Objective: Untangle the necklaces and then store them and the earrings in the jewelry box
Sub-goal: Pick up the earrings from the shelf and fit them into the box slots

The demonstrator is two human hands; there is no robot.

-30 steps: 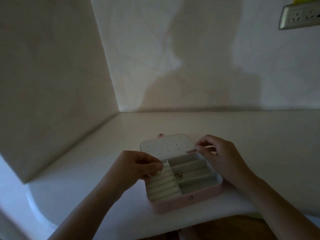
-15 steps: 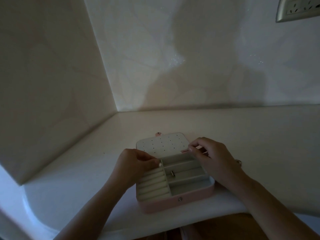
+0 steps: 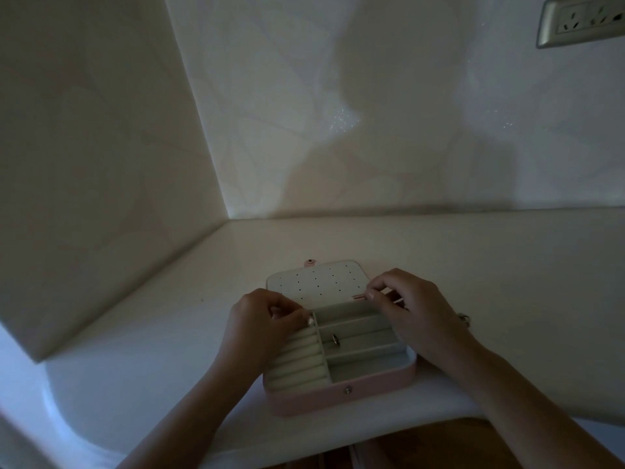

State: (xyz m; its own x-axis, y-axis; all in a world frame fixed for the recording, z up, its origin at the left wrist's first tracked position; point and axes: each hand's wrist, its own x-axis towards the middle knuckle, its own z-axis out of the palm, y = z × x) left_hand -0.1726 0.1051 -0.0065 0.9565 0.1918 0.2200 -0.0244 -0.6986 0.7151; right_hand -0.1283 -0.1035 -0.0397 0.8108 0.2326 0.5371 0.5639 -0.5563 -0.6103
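On the counter (image 3: 507,282), one open jewelry box (image 3: 338,400), one pale earring (image 3: 310,321) pinched by left hand (image 3: 260,321) at 10 o'clock, one pink tab (image 3: 357,297) pinched by right hand (image 3: 414,308) at 1 o'clock.

You had the pink rectangular jewelry box (image 3: 338,397) open on the white counter (image 3: 473,265), with its dotted white lid (image 3: 314,282) lying flat behind. Your left hand (image 3: 260,319) curled its fingers at the padded ring rolls (image 3: 297,363). Your right hand (image 3: 412,306) pinched a thin pink strip (image 3: 357,297) at the hinge. A small metal ring (image 3: 334,340) lay in a middle compartment.
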